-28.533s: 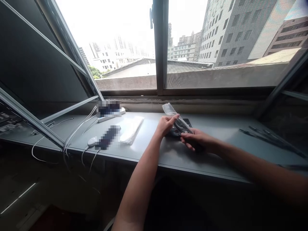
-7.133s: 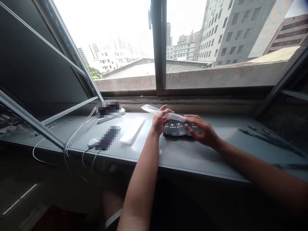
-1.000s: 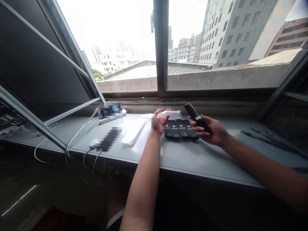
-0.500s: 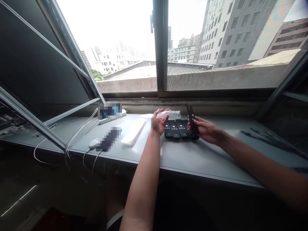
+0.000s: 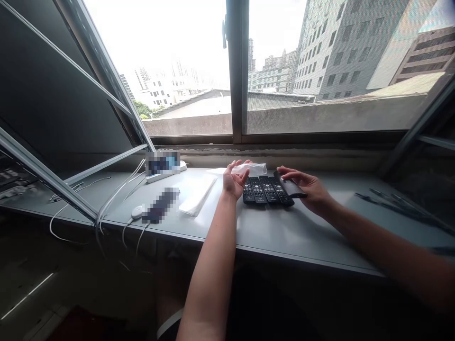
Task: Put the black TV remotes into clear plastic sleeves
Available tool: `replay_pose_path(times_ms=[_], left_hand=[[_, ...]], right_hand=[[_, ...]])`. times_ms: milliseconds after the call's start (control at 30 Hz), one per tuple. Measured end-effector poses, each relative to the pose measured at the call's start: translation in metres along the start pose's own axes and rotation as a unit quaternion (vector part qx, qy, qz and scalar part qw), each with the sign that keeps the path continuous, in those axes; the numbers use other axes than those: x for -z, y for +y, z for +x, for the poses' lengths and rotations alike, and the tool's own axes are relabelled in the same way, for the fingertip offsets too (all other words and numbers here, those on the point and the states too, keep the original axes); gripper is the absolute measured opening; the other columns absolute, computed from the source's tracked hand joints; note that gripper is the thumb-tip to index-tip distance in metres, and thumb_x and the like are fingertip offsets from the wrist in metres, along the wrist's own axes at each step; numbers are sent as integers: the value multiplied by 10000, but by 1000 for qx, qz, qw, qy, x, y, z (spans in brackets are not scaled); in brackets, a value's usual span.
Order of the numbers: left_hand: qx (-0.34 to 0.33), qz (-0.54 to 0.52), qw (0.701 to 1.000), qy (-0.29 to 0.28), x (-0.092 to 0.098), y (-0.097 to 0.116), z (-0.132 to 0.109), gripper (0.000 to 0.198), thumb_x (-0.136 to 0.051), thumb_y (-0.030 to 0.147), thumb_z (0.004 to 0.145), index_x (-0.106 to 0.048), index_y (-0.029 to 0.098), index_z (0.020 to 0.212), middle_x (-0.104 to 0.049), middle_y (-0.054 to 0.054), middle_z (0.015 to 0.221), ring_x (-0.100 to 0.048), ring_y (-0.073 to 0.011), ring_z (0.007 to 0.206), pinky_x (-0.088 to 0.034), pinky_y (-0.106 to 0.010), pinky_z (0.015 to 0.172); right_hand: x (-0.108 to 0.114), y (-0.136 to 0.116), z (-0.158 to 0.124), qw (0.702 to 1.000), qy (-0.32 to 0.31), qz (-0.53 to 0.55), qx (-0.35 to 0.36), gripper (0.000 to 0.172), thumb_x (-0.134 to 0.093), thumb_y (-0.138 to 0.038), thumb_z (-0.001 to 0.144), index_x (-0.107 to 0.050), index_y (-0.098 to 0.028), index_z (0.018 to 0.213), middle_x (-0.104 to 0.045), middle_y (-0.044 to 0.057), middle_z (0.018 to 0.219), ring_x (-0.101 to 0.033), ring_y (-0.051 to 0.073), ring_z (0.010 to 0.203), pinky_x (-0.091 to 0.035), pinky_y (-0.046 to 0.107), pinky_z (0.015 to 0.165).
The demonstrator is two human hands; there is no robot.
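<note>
My right hand grips a black remote control by its edges. This remote is tilted, its smooth side up, above the right end of a row of several black remotes lying button side up on the table. My left hand is palm up at the row's left end, fingers curled around a clear plastic sleeve that sticks out to both sides of it. Left of that hand, a flat stack of clear plastic sleeves lies on the table.
The grey table runs along a window. To the left are a blurred dark device, a white round charger, a white power strip and loose cables. A metal frame leans at the left; dark cables lie at the right.
My right hand has turned the held remote from nearly upright to tilted flat, its smooth side now up, and shifted it slightly right. My left hand and the sleeve stay in place.
</note>
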State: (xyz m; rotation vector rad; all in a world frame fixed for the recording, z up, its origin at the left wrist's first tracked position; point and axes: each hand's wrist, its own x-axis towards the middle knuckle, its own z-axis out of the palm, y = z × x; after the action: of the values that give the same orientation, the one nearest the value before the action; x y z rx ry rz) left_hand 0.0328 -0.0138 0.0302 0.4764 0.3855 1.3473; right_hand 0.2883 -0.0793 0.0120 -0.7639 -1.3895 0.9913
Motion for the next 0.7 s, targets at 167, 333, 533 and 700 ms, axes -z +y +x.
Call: replay_pose_path(times_ms=[167,333,533,700], left_hand=[[2,3,1000,-5,0,0,0,325,-657,312,1049,-648,124,1313,-767,-222,1342,-818,-229,1055,-696,-231,755],[1,0,1000,-5,0,0,0,329,-656,310,1050,-638,131,1325,-768,-221,1340,-818,-235,1068,-698,-239,759],[-2,18,1000,-5,0,0,0,335,-633,330,1061,-634,140,1337,-750,-211,1384,-812,-218,1075,-696,-236,762],[-3,17,1000,2,-2,0,-2,313,-647,325,1056,-652,142,1310,-746,-206,1395,-806,-231,1110,-693,-229,755]], right_hand=[[-4,-3,-1,999,-14,-29,27,255,-1022,-469,765,-896,-342,948,-769,58,1432,-466,369,1607,-356,573,1349],[-11,-11,-6,994,-27,-76,70,189,-984,-434,817,-893,-335,948,-728,54,1477,-455,353,1615,-373,547,1346],[-19,-20,-8,996,-26,-67,50,208,-1016,-316,760,-860,-320,897,-766,66,1378,-480,349,1594,-352,560,1361],[-20,-23,-10,996,-32,-67,38,298,-1037,-384,749,-839,-292,953,-798,97,1317,-594,362,1488,-441,563,1292]])
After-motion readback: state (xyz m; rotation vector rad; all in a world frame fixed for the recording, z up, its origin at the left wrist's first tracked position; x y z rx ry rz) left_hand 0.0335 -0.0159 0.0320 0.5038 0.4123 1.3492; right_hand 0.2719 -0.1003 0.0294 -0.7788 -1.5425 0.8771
